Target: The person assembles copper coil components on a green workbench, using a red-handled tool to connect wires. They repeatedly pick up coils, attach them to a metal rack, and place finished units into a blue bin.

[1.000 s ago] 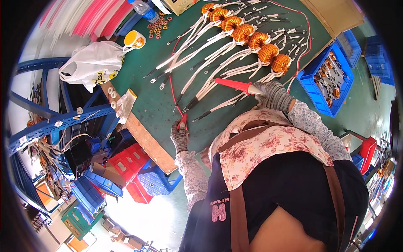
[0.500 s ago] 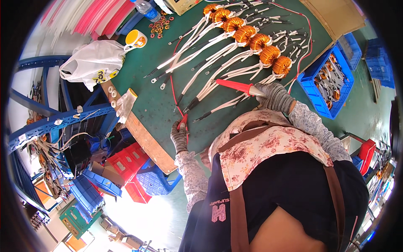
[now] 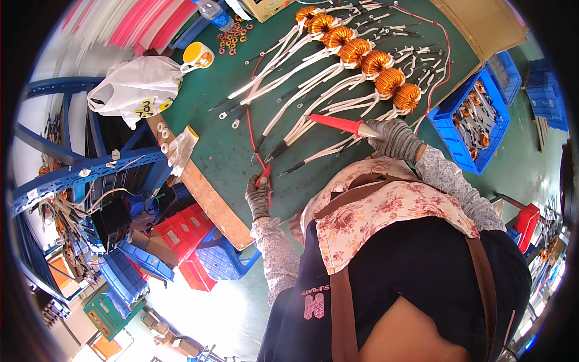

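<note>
My left hand [image 3: 257, 199], in a grey knit glove, is closed round a red clip [image 3: 263, 175] near the table's front edge. A thin red wire [image 3: 249, 128] runs up the table from the clip. In my gloved right hand [image 3: 395, 140] is a red tapered probe [image 3: 338, 123] with a pale collar, its narrow end directed left over white cable leads. Copper-wound toroid coils [image 3: 356, 52] lie in a slanting row, with white leads [image 3: 294, 111] fanned out on both sides. Several dark lead ends [image 3: 276, 149] lie near the clip; whether it touches one, I cannot tell.
A blue bin [image 3: 467, 123] of coils stands at the right, beside a cardboard sheet [image 3: 479, 27]. Farther left on the green table [image 3: 205, 130] are a yellow mug [image 3: 198, 55], a white plastic bag [image 3: 136, 90], a bottle [image 3: 214, 15] and small rings [image 3: 232, 40].
</note>
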Demonstrator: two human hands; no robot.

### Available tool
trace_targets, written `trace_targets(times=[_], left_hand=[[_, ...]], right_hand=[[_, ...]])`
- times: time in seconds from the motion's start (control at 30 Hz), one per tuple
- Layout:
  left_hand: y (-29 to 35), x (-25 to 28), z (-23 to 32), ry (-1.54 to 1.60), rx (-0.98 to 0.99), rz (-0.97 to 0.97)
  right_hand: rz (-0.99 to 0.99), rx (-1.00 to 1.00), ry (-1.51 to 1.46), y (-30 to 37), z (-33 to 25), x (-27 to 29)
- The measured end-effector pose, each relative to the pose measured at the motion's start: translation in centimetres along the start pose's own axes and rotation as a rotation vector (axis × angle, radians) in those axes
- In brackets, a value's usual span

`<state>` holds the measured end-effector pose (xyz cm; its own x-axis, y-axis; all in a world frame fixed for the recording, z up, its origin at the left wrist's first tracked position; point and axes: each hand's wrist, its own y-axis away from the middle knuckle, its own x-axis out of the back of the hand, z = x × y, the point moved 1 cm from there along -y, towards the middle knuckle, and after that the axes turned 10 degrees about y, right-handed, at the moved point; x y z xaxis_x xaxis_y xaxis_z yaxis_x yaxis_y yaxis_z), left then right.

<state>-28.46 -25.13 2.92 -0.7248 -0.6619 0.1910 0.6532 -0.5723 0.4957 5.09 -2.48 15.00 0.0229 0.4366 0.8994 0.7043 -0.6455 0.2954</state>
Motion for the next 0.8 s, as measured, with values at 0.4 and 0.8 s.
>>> trace_targets(times=[0.4, 0.8], left_hand=[[0.5, -0.6, 3.0, -0.019, -0.089, -0.034], [0.1, -0.5, 2.2, 0.04, -0.051, 0.011]], right_hand=[[0.028, -0.073, 0.031, -1.7, -0.3, -0.6], [-0.016, -0.072, 0.04, -1.9, -0.2, -0.8]])
